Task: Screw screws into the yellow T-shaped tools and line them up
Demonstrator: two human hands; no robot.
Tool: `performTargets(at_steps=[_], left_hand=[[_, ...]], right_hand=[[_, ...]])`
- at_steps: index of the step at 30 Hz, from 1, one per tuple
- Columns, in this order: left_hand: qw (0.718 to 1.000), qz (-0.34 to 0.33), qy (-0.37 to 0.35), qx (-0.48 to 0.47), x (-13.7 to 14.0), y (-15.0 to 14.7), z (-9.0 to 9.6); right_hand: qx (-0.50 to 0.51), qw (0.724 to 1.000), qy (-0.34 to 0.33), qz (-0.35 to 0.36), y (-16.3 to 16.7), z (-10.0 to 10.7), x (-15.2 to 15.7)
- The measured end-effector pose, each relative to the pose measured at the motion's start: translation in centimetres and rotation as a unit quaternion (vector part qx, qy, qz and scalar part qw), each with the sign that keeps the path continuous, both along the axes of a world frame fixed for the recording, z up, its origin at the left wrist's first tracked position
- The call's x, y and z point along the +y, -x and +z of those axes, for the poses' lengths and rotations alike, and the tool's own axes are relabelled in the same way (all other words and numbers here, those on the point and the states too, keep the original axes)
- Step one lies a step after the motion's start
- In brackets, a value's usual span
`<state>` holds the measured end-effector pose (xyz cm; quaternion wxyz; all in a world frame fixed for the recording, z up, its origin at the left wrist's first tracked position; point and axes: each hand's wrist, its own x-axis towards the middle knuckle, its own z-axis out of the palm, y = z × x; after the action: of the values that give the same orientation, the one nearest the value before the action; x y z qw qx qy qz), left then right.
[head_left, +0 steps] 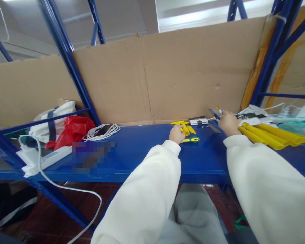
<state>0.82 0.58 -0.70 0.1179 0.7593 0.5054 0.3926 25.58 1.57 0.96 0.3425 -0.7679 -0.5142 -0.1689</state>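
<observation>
Now the right hand (229,123) grasps a small tool (215,113) over the blue shelf (142,150)! Further left, the left hand (177,134) curls by yellow pieces (186,130); can't tell its grip.

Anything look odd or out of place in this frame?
Yes. A pixelated patch on the shelf hides what is there. The white cable hangs over the front edge, where it might snag. Small yellow pieces near the left hand lie jumbled. I see no spill.
</observation>
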Motion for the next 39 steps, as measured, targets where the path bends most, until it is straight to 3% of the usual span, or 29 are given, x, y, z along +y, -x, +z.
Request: performTargets(at_steps=[3, 9, 16, 22, 30, 39], left_hand=[[0.998, 0.005, -0.012, -0.054, 0.0, 0.0, 0.0], [0.985, 0.026, -0.066, -0.158, -0.4, -0.2, 0.4], [0.991, 0.010, -0.060, -0.123, -0.5, -0.3, 0.8], [0.988, -0.029, -0.044, -0.145, -0.3, -0.3, 0.7], [0.962, -0.089, -0.064, -0.250, -0.2, -0.8, 0.6], [0.974, -0.060, -0.042, -0.214, -0.6, -0.7, 0.6]], right_hand=[[-0.009, 1.000, 0.005, 0.020, 1.7, 0.7, -0.6], [-0.130, 0.986, 0.004, 0.107, 5.8, 0.9, -1.4], [-0.232, 0.950, 0.013, 0.208, 9.6, 0.2, -2.3], [-0.241, 0.942, 0.016, 0.235, 10.4, 0.4, -2.9], [-0.233, 0.936, 0.021, 0.261, 10.3, 0.4, -2.6], [-0.264, 0.927, 0.020, 0.266, 9.7, 0.1, -2.3]])
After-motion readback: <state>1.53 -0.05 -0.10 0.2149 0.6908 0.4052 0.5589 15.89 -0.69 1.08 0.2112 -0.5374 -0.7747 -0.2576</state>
